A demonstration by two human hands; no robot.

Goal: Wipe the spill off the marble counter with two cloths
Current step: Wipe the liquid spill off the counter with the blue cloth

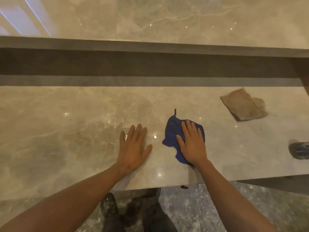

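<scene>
A blue cloth (172,131) lies crumpled on the marble counter (66,131), just right of centre. My right hand (192,144) presses flat on top of it, fingers spread. My left hand (133,146) rests flat on the bare counter to the left of the cloth, fingers apart, holding nothing. A wet glistening patch (113,123) shows on the marble beyond my left hand. A folded tan cloth (242,104) lies at the back right of the counter, apart from both hands.
A dark bluish object (300,150) lies at the counter's right edge, cut off by the frame. A dark recessed ledge (150,66) runs behind the counter. The counter's front edge is close below my wrists, with my shoes (110,208) on the floor.
</scene>
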